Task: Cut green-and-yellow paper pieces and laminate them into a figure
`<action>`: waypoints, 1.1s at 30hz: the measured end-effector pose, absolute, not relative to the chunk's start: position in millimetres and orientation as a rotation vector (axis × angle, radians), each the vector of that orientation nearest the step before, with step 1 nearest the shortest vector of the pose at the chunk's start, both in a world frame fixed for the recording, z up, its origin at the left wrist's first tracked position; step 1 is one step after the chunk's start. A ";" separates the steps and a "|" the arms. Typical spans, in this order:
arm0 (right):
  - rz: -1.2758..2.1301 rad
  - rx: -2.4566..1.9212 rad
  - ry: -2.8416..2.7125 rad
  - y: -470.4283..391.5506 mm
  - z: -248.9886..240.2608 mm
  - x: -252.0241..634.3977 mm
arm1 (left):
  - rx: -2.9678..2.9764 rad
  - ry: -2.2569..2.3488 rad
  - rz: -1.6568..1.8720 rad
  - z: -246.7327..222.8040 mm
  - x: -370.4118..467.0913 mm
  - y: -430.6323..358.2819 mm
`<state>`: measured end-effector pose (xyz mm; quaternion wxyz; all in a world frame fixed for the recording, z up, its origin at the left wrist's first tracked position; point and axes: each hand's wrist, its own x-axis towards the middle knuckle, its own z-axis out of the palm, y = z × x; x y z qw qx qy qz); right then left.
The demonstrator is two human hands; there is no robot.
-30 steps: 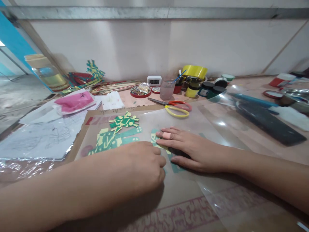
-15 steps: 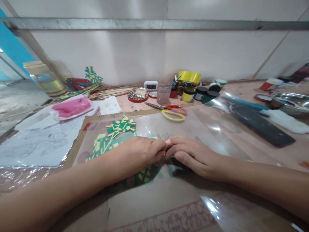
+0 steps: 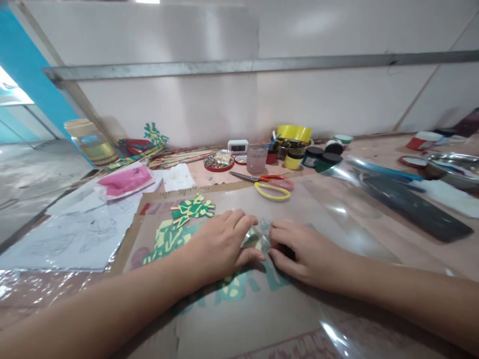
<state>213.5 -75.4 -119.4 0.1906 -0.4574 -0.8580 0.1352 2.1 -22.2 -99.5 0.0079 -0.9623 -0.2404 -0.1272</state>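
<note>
My left hand rests over the clear plastic sheet, thumb and fingers spread apart. Facing it, my right hand has its fingers curled in toward the thumb; what they hold, if anything, cannot be made out. A shiny, creased patch of clear film shows between the two hands. Under the plastic lie green and yellow painted shapes, partly covered by my left hand and forearm. A green and yellow cut-out lies just beyond that hand. Scissors with one red and one yellow handle loop lie farther back, blades pointing left.
Paint jars, a cup of cloudy water, a small digital clock and a red dish of beads line the wall. A pink packet rests on drawn papers at left. A dark, long object lies right.
My hands, which were together at the fingertips, have drawn apart. The left thumb and fingers have spread. The view has tilted up slightly.
</note>
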 end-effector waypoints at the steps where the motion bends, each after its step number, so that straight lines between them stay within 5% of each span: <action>1: 0.333 -1.325 -2.428 -73.1 -119.7 216.0 | -3.007 -0.775 -0.360 -100.5 2.6 -22.7; 14: 0.477 -1.590 -2.147 -50.2 -103.4 230.8 | -3.121 -0.985 -0.574 -98.5 -1.9 -4.9; 33: 0.538 -1.369 -2.161 -61.8 -117.6 221.3 | -3.163 -0.874 -0.408 -98.2 -0.3 -4.1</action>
